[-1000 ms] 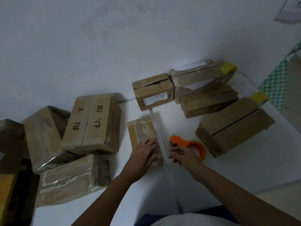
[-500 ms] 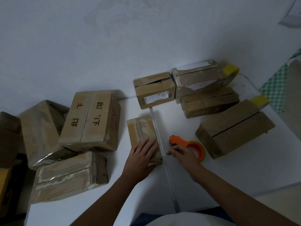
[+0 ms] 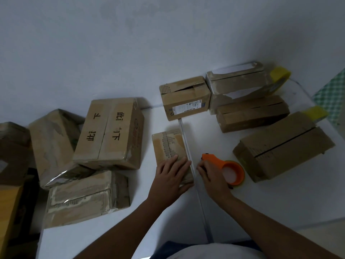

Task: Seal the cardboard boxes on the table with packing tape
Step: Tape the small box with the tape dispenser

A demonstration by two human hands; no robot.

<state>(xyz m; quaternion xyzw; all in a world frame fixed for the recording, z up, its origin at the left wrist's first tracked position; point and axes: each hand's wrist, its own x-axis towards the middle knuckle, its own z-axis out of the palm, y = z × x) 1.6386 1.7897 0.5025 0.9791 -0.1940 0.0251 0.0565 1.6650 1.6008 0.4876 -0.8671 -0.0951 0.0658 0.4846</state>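
Left hand (image 3: 172,173): fingers straight and spread, palm pressed flat on the near end of a small cardboard box (image 3: 169,146), centre of frame. Right hand (image 3: 211,177): fingers curled around the handle of the orange tape dispenser (image 3: 225,168), which rests on the white table (image 3: 280,202) just right of centre. Further boxes lie at left and upper right.
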